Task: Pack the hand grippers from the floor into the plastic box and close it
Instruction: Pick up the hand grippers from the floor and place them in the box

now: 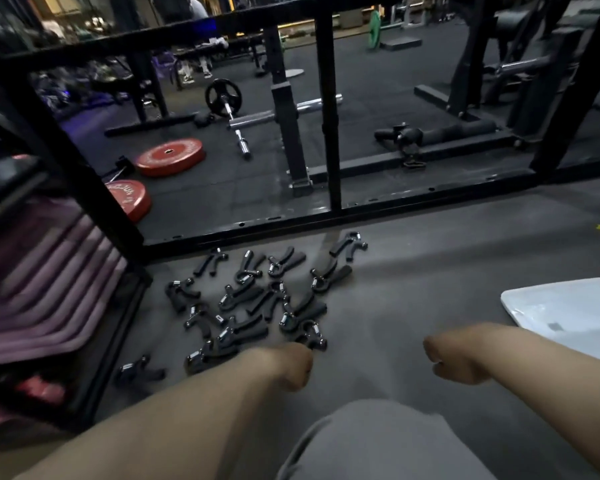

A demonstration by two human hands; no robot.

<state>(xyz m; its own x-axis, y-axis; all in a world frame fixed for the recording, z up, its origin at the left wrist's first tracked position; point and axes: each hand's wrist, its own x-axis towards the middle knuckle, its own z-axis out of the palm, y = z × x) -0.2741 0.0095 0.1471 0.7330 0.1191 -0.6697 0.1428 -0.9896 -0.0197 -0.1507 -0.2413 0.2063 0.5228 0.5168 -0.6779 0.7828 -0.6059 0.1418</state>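
Grey-clad knee [378, 441] was seen lowest. The hands were held apart: right hand [454, 362] loosely curled, empty; left hand [291, 365] with its fingers hidden. Hand grippers [257, 303] lay heaped on the floor [430, 271] at left, plastic box [565, 306] at right. Interlocked handles could be snagged and dropped.

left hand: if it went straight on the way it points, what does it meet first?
Probably the nearest hand gripper, lying on the floor just beyond the left hand. Depth is unclear, so the hand might pass above it.
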